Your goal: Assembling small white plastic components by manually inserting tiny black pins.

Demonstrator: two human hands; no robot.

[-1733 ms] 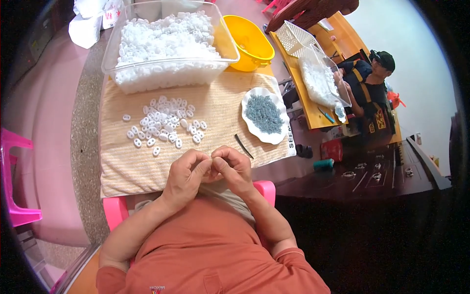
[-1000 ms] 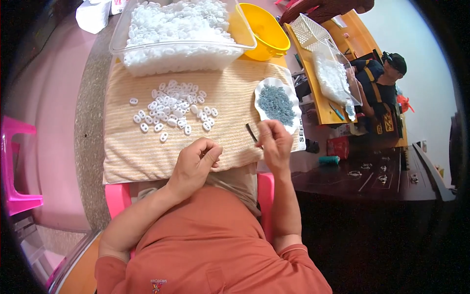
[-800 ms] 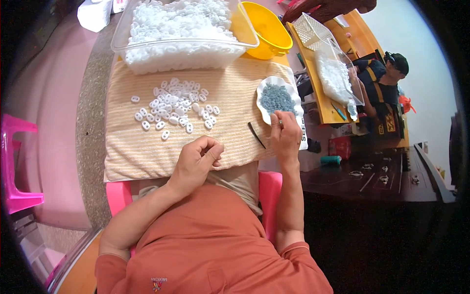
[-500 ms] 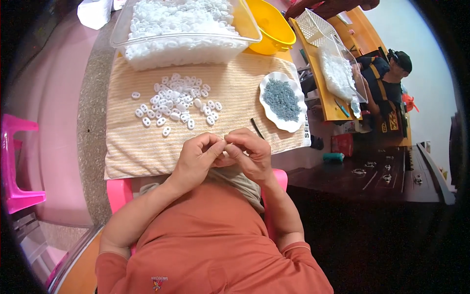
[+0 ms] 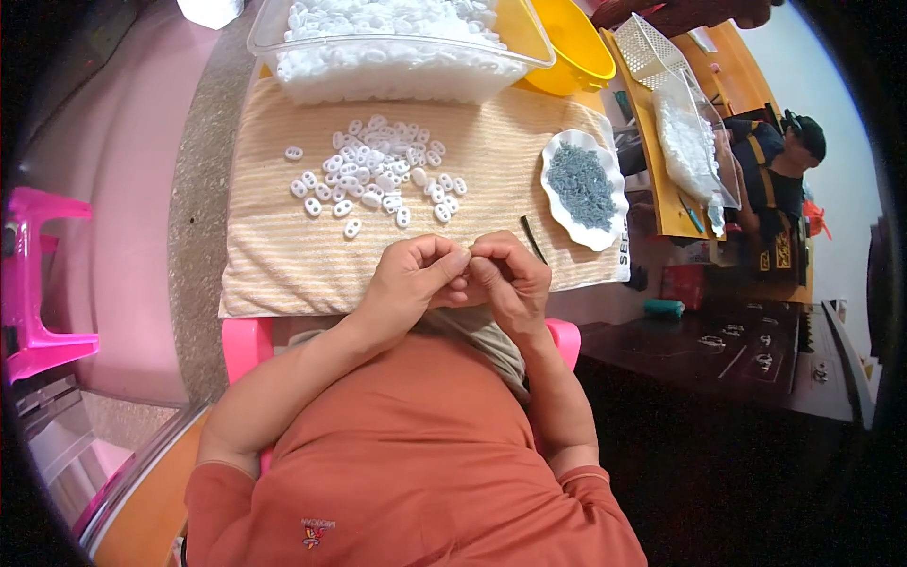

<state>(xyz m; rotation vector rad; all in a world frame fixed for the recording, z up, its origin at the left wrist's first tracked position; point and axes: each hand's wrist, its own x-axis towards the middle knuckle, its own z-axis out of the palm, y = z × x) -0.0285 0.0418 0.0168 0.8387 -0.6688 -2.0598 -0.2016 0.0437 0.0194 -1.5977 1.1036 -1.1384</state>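
My left hand [image 5: 411, 274] and my right hand [image 5: 510, 279] meet fingertip to fingertip over the near edge of a striped beige towel [image 5: 283, 255]. They pinch something small between them; it is hidden by the fingers. Several small white plastic pieces [image 5: 378, 180] lie scattered on the towel beyond my hands. A white scalloped dish [image 5: 605, 236] holding small grey parts [image 5: 581, 184] sits to the right. A thin dark stick [image 5: 534, 238] lies on the towel just beyond my right hand.
A clear bin [image 5: 397, 76] full of white pieces stands at the far edge, a yellow bowl [image 5: 572, 57] beside it. A pink stool [image 5: 42, 283] stands at left. Another person [image 5: 784, 180] sits at right, near a wooden bench [image 5: 661, 180] with a white basket [image 5: 652, 47].
My right hand reached out to the grey-parts dish, then came back. Both hands are now pressed together again at the towel's near edge.
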